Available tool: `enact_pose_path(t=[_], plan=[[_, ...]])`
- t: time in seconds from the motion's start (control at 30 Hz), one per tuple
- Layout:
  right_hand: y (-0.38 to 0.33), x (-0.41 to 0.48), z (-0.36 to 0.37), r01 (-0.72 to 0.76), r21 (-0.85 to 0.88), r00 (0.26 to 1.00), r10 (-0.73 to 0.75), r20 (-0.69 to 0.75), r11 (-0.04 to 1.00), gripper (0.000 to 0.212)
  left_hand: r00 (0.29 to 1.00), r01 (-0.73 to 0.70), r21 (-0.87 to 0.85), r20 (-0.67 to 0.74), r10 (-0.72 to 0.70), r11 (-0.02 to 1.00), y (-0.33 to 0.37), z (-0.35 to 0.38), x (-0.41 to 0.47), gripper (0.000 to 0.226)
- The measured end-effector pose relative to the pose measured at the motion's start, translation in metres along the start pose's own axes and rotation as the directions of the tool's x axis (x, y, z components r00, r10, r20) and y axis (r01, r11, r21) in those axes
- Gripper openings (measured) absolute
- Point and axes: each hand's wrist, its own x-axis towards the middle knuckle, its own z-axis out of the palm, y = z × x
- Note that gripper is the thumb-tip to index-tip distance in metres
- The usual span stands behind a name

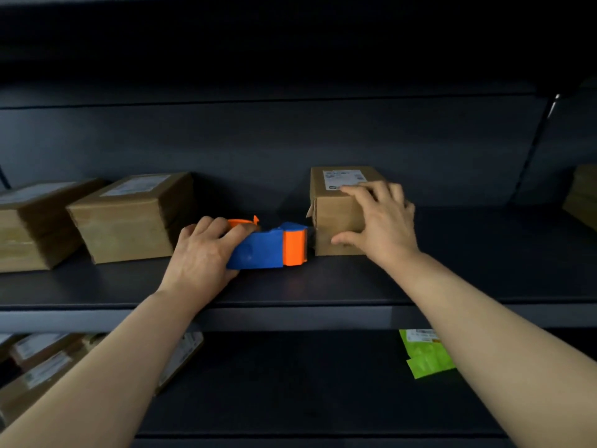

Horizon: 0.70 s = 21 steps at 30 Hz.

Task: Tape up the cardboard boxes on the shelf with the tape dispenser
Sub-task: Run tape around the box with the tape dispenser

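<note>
Here the left hand (206,253) wraps around the rear of the blue and orange tape dispenser (268,248), fingers curled over its top, so the handle is hidden under the palm. The dispenser lies on the dark shelf (323,286), its orange nose at the lower left corner of the labelled box (336,215). Shadow there hides the blade and any tape, and I cannot tell whether they touch. The right hand (382,218) clasps that box's near right edge, fingers bent over the top and covering part of the white label (340,178), thumb on the front face. 2 more cardboard boxes (129,221) sit at the left, the outer 1 cut off by the frame. Another box (583,195) barely shows at the right edge. Below, the forearms hide part of several blurred parcels (38,367) and a green packet (426,358).
</note>
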Motion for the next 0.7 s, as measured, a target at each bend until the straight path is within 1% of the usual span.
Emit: enact_pose_path(t=[0.07, 0.2, 0.33, 0.43, 0.47, 0.5, 0.53, 0.57, 0.63, 0.67, 0.7], plan=[[0.006, 0.000, -0.005, 0.047, 0.015, 0.997, -0.048, 0.056, 0.999, 0.097, 1.000, -0.008, 0.002, -0.003, 0.008, 1.000, 0.001, -0.001, 0.001, 0.078], [0.008, -0.003, -0.007, 0.054, 0.017, 0.997, -0.055, 0.052, 0.998, 0.098, 1.000, -0.019, 0.011, 0.006, 0.019, 1.000, 0.003, -0.003, 0.002, 0.082], [0.019, 0.000, -0.016, 0.120, 0.031, 0.980, -0.124, 0.154, 0.992, 0.102, 1.000, -0.023, 0.004, 0.013, 0.023, 1.000, 0.003, -0.003, 0.002, 0.086], [0.024, 0.003, -0.026, 0.128, 0.030, 0.962, -0.131, 0.239, 0.991, 0.095, 0.999, -0.033, 0.015, 0.021, 0.033, 0.999, 0.004, -0.004, 0.002, 0.087], [0.020, 0.004, -0.028, 0.137, -0.007, 0.966, -0.132, 0.220, 0.991, 0.089, 0.999, -0.033, 0.018, 0.025, 0.033, 0.999, 0.004, -0.004, 0.002, 0.087], [0.012, 0.005, -0.029, 0.155, -0.061, 0.977, -0.144, 0.157, 0.986, 0.082, 0.999, -0.034, 0.018, 0.026, 0.034, 0.999, 0.004, -0.004, 0.002, 0.088], [0.004, 0.007, -0.029, 0.172, -0.115, 0.983, -0.164, 0.082, 0.978, 0.082, 0.999, -0.038, 0.015, 0.028, 0.038, 0.999, 0.004, -0.005, 0.002, 0.088], [-0.006, 0.009, -0.028, 0.193, -0.158, 0.981, -0.188, 0.052, 0.968, 0.090, 0.999, -0.042, 0.011, 0.029, 0.042, 0.999, 0.004, -0.004, 0.002, 0.088], [-0.019, 0.017, -0.022, 0.284, -0.255, 0.957, -0.256, 0.140, 0.924, 0.118, 0.999, -0.039, 0.010, 0.027, 0.038, 0.999, 0.003, -0.004, 0.002, 0.088], [-0.024, 0.021, -0.018, 0.337, -0.302, 0.939, -0.292, 0.183, 0.892, 0.128, 0.999, -0.033, 0.012, 0.028, 0.032, 0.999, 0.002, -0.003, 0.002, 0.087], [-0.026, 0.024, -0.013, 0.381, -0.331, 0.923, -0.335, 0.189, 0.864, 0.131, 0.999, -0.028, 0.013, 0.027, 0.027, 1.000, 0.001, -0.002, 0.001, 0.087]])
